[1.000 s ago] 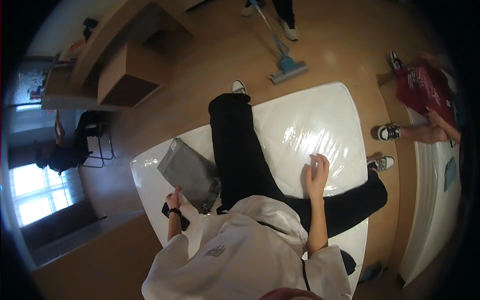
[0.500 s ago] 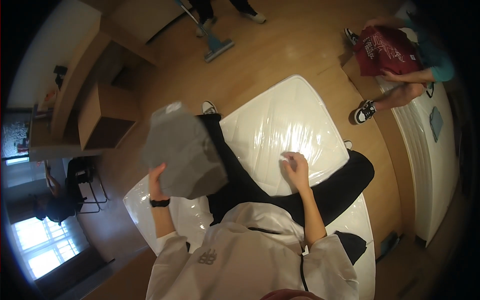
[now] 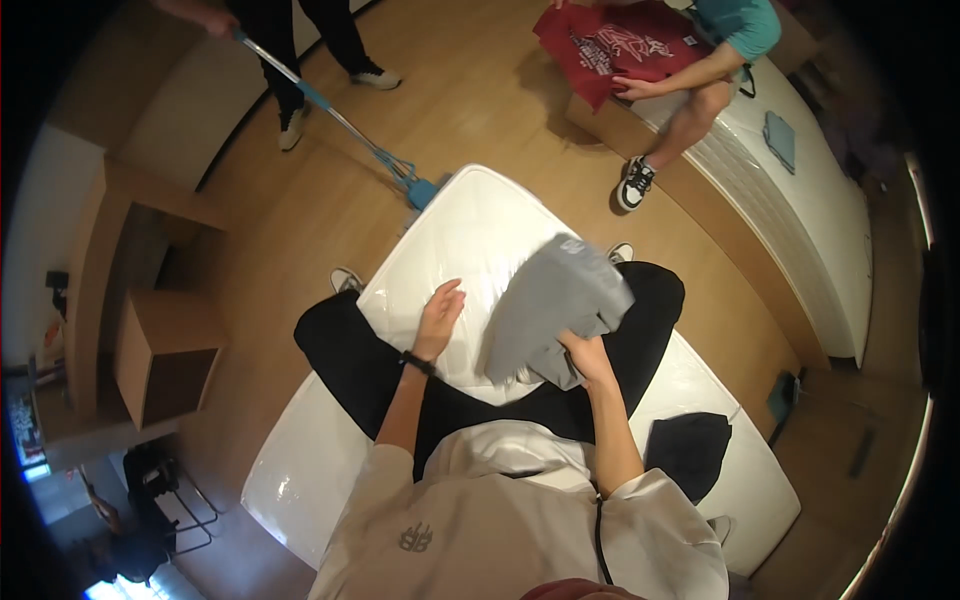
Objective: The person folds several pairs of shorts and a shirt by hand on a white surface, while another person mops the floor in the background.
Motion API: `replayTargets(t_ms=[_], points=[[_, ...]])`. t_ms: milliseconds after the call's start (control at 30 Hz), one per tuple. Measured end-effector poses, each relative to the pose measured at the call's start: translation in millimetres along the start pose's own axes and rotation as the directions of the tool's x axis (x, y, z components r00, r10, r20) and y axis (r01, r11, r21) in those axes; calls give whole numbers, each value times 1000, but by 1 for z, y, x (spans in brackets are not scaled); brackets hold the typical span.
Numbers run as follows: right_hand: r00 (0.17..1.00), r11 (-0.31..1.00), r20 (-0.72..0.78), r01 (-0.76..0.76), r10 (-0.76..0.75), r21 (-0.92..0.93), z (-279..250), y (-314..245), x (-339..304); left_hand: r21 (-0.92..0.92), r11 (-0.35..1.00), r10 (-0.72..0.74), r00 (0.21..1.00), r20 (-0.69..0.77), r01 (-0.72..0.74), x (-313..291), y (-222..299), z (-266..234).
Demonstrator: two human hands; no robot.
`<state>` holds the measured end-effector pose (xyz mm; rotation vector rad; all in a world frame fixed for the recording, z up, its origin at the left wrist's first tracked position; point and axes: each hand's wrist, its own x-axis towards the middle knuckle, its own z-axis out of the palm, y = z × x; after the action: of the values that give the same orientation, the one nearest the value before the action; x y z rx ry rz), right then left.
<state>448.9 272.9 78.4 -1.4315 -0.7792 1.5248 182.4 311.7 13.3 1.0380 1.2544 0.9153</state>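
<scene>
My right hand (image 3: pixel 588 362) grips a grey folded garment (image 3: pixel 555 305) by its near edge, and the cloth hangs loosely over my lap on the right. Which kind of garment it is I cannot tell. My left hand (image 3: pixel 440 318), with a dark band on its wrist, holds nothing. Its fingers are stretched out above a white mattress (image 3: pixel 425 250) in a shiny clear plastic cover, apart from the grey cloth. A dark folded cloth (image 3: pixel 688 455) lies on the white surface beside my right elbow.
One person stands at the far left with a blue mop (image 3: pixel 420 190). At the far right another, seated on a plastic-covered bed (image 3: pixel 760 190), holds up a red garment (image 3: pixel 620 50). A folded grey-blue cloth (image 3: pixel 779 142) lies there. A wooden cabinet (image 3: pixel 165 350) is to the left.
The grey garment has passed from my left hand to my right and moved rightward. My view has turned right. The mop's head now stands nearer the mattress corner.
</scene>
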Motion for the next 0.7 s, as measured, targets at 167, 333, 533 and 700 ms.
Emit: replayTargets(t_ms=[167,333,533,700], points=[[973,982,132,-187,189,-22,22,-26,-6,-250,964,-73,995,67,87,-30,5,4],[917,997,392,-74,74,-15,51,-58,-23,420,858,343,939,-35,-297,-15,-29,24],[959,942,70,252,-273,220,-18,-82,-20,433,896,198,962,-190,-99,-16,-9,41],[911,970,-340,243,-232,-10,-82,-96,25,-98,995,-51,909,-413,11,-21,-76,-19]])
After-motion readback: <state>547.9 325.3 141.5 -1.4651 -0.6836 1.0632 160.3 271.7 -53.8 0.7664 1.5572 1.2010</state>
